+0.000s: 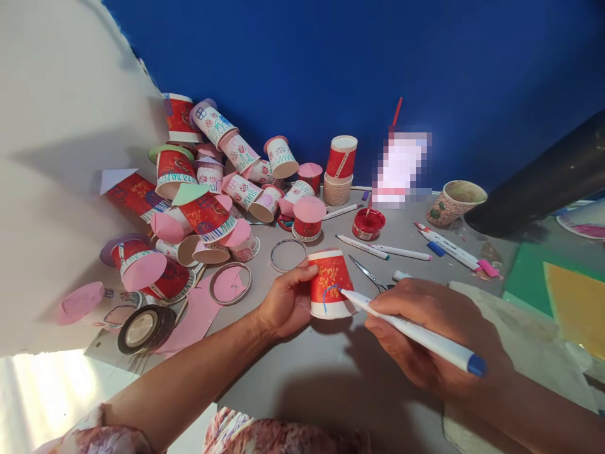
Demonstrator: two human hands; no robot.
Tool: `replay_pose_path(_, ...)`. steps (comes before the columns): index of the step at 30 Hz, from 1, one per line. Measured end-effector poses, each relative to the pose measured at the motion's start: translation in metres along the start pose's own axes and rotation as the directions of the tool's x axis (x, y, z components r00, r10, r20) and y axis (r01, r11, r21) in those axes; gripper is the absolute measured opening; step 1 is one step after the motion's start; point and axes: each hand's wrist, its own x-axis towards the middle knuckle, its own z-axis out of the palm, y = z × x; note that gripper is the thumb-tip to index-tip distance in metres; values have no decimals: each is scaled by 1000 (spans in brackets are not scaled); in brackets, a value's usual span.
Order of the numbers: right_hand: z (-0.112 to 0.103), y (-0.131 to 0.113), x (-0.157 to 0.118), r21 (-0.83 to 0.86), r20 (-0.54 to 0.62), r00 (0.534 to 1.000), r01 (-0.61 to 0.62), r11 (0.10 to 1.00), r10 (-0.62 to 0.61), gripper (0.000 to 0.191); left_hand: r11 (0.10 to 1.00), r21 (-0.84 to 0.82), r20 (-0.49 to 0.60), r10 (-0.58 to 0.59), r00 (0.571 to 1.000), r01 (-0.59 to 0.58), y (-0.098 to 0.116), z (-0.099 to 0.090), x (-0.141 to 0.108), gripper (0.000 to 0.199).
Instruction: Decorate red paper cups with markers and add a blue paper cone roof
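A red paper cup (336, 277) with white bands and gold characters is held upside down, its wide rim at the bottom, in my left hand (289, 302). The thumb lies on its front and the fingers are hidden behind it. Blue lines forming an arch show on the cup's lower front. My right hand (425, 328) is closed round a white marker (416, 332) with a blue end, and its tip meets the cup near the blue lines. Scissors (368, 272) lie just behind the right hand.
Decorated cups (208, 214) are heaped at the left, near tape rolls (231, 283) and pink paper (193, 318). Behind the hands are stacked cups (338, 189), a red paint pot (368, 224), several markers (401, 253) and a patterned cup (454, 203). A cloth (515, 340) lies at right.
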Motion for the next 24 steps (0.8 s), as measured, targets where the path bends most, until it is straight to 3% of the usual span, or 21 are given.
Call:
replay_pose_path(5, -2, 2, 2, -35, 27, 991, 135, 990, -134, 20, 1000, 2, 37, 3, 999, -3, -2, 0, 0, 60)
replay_pose_path(13, -3, 3, 4, -21, -59, 991, 121, 992, -122, 11, 998, -66, 13, -18, 1000, 18, 2, -2, 0, 42)
replay_pose_path(24, 2, 2, -1, 68, -85, 996, 2, 998, 4, 7, 996, -78, 48, -48, 998, 52, 2, -4, 0, 44)
